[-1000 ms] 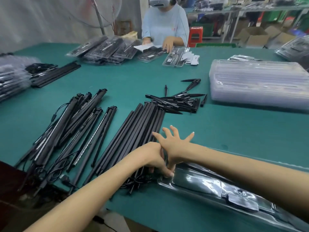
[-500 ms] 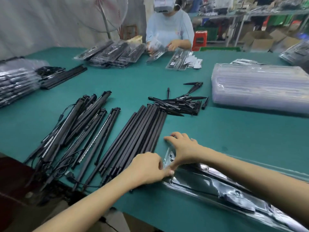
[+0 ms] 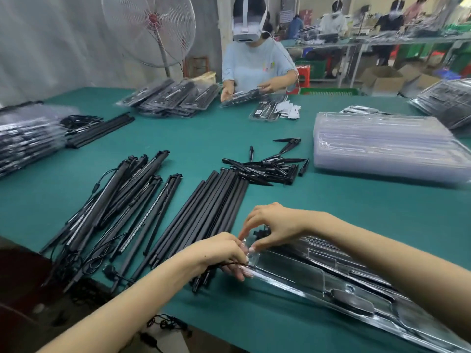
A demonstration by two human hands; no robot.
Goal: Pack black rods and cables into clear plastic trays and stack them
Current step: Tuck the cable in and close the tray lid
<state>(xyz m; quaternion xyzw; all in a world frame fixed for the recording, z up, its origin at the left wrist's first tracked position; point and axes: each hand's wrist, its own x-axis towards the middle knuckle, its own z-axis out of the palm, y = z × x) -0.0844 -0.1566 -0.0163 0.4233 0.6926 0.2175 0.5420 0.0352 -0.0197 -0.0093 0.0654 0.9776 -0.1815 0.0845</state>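
A long clear plastic tray (image 3: 339,278) lies at the near right of the green table (image 3: 356,207), with black rods and a cable inside. My left hand (image 3: 224,253) grips the tray's left end, and a thin black cable runs under its fingers. My right hand (image 3: 272,225) pinches the same end from above, next to a small black part. A row of plain black rods (image 3: 204,215) lies just left of the tray. Further left is a heap of rods with cables (image 3: 122,200). Short black spikes (image 3: 267,169) are piled beyond.
A stack of empty clear trays (image 3: 387,146) sits at the right. Packed trays are piled at the far left (image 3: 28,138) and at the far side (image 3: 173,98), where another person with a headset handles a tray. A standing fan (image 3: 150,29) is behind.
The view has tilted up. My right hand went from spread flat, to resting on the tray's end, to pinching it. My left hand stays at that end.
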